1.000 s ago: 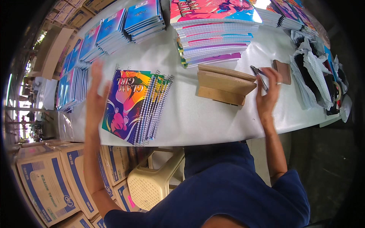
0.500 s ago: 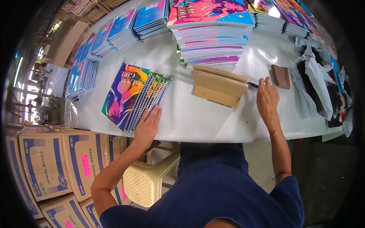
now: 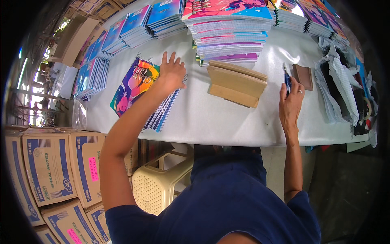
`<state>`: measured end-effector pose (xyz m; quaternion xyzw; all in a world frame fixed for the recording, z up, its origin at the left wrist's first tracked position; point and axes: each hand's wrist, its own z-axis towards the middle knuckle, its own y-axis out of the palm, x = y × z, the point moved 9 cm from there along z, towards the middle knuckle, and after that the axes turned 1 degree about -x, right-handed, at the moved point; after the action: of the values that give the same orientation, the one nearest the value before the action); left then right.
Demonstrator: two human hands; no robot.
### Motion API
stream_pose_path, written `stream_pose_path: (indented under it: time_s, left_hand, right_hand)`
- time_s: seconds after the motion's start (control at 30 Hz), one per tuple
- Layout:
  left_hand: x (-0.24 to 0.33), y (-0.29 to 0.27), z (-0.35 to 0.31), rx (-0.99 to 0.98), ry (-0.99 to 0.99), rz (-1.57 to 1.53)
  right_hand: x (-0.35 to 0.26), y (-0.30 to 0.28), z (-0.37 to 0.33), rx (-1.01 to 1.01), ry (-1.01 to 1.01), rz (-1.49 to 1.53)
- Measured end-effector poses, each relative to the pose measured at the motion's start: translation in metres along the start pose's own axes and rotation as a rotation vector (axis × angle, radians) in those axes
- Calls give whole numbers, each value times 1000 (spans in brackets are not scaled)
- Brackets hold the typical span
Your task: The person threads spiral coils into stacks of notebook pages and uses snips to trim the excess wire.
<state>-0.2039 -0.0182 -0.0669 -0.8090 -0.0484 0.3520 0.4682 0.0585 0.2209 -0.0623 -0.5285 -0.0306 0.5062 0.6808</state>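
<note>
My left hand [image 3: 172, 74] rests on the upper right of a fanned stack of spiral notebooks [image 3: 160, 110], fingers spread, palm down. The colourful top cover [image 3: 132, 87] shows to the left of that arm; part of the stack is hidden under it. On the right, my right hand [image 3: 291, 99] grips a slim dark blue pen-like tool [image 3: 288, 81], its silvery tip pointing away from me; its exact kind is unclear. A small brown block [image 3: 303, 77] lies just right of this hand. Between the hands stands a folded brown cardboard piece [image 3: 236, 85].
A tall notebook stack [image 3: 229, 36] stands at the far middle of the white table [image 3: 203, 126]. Blue notebook piles [image 3: 132, 24] line the far left. Torn wrapping [image 3: 341, 81] lies at right. Cartons [image 3: 50, 166] and a cream plastic stool [image 3: 152, 189] are below the table edge.
My left hand has moved away from me, from the stack's near edge to its upper right. My right hand has lifted the dark blue tool from beside the cardboard and shifted slightly right.
</note>
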Motion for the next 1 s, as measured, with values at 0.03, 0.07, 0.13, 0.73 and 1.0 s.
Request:
stream_pose_path:
  time_s: [0.03, 0.07, 0.13, 0.73, 1.0]
  left_hand:
    - [-1, 12, 10, -185, 32, -56]
    - [-4, 18, 16, -268, 27, -69]
    - [-6, 31, 28, -431, 27, -85]
    - [-17, 39, 32, -450, 192, -391]
    - [-2, 28, 9, -518, 262, -312]
  right_hand:
    - [5, -4, -2, 11, 26, 173]
    - [12, -8, -4, 21, 52, 346]
    - [18, -12, -14, -47, 186, 681]
    - [-145, 32, -93, -783, -45, 1611]
    - [-191, 123, -135, -1216, 243, 1598]
